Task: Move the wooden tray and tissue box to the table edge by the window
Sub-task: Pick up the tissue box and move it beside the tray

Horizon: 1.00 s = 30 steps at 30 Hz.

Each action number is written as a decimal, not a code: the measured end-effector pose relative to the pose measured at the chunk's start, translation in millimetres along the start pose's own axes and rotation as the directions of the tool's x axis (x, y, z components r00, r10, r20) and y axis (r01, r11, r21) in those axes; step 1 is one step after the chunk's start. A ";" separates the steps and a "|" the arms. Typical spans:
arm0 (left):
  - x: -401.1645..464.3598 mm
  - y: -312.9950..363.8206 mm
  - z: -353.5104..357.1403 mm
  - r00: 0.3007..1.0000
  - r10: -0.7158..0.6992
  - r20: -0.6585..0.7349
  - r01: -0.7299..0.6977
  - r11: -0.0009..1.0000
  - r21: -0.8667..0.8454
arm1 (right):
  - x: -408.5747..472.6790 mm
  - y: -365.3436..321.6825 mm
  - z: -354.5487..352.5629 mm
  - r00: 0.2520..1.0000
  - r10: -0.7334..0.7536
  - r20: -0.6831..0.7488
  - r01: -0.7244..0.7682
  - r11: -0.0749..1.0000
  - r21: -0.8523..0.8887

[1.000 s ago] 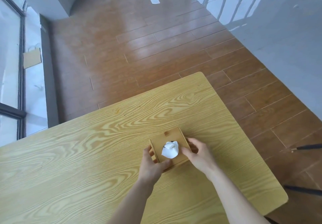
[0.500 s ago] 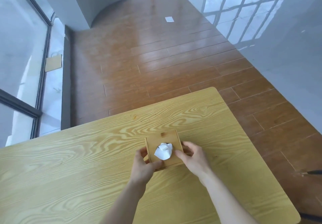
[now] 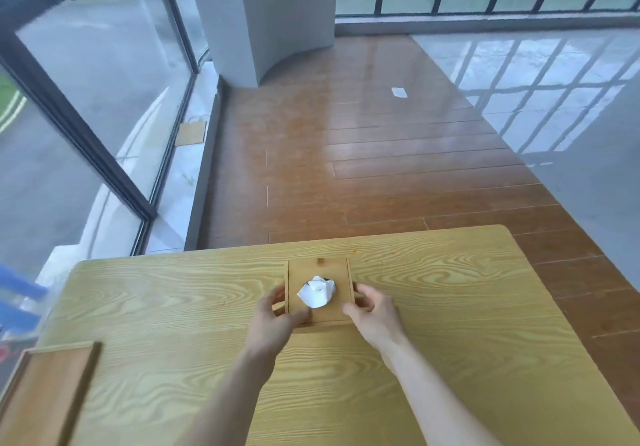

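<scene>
**Wooden tissue box gripped at the tabletop's far edge**

Pale wood grain covers the tabletop [image 3: 450, 307]. At its near left corner lies the wooden tray [image 3: 45, 390], partly cut off by the frame. Farther in, the left hand [image 3: 273, 321] and right hand [image 3: 372, 317] curl around opposite sides of the tissue box [image 3: 320, 293], a white tissue [image 3: 317, 291] poking from its top. The box sits close to the far edge. Beyond, brown plank floor [image 3: 363, 168] runs to a grey pillar [image 3: 263, 12] and tall windows [image 3: 86, 74]. No writing is legible.

floor [image 3: 381, 168]: glossy brown wood planks, grey tile at right
windows [image 3: 86, 81]: dark-framed glass, left and far
pillar [image 3: 277, 12]: grey
</scene>
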State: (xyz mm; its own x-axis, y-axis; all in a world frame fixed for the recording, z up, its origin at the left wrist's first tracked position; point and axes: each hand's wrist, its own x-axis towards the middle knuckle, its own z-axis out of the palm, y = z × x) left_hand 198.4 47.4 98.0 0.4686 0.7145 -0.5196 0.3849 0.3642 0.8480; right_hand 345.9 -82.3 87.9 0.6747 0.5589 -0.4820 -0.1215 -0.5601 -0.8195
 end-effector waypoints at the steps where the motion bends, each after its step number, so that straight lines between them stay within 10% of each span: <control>1: 1.2 0.0 -18.6 1.000 0.013 -0.011 -0.013 1.000 -0.015 | -2.8 -7.7 17.7 1.000 0.000 0.001 0.000 1.000 0.005; 16: 17.9 -28.3 -316.3 0.976 -0.008 -0.216 -0.015 0.994 -0.104 | -40.2 -92.3 316.1 0.994 0.047 0.103 -0.044 0.999 -0.032; 30: 66.8 -55.5 -445.8 0.946 -0.024 -0.322 -0.028 0.987 -0.157 | -21.6 -130.6 462.3 0.983 0.026 0.180 -0.016 0.998 -0.057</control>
State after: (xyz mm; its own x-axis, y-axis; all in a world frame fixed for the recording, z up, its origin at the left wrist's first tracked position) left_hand -146.1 341.2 62.8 0.1782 0.8596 -0.4788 0.2418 0.4335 0.8681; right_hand 10.6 261.5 62.1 0.5294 0.6448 -0.5513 -0.0909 -0.6030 -0.7926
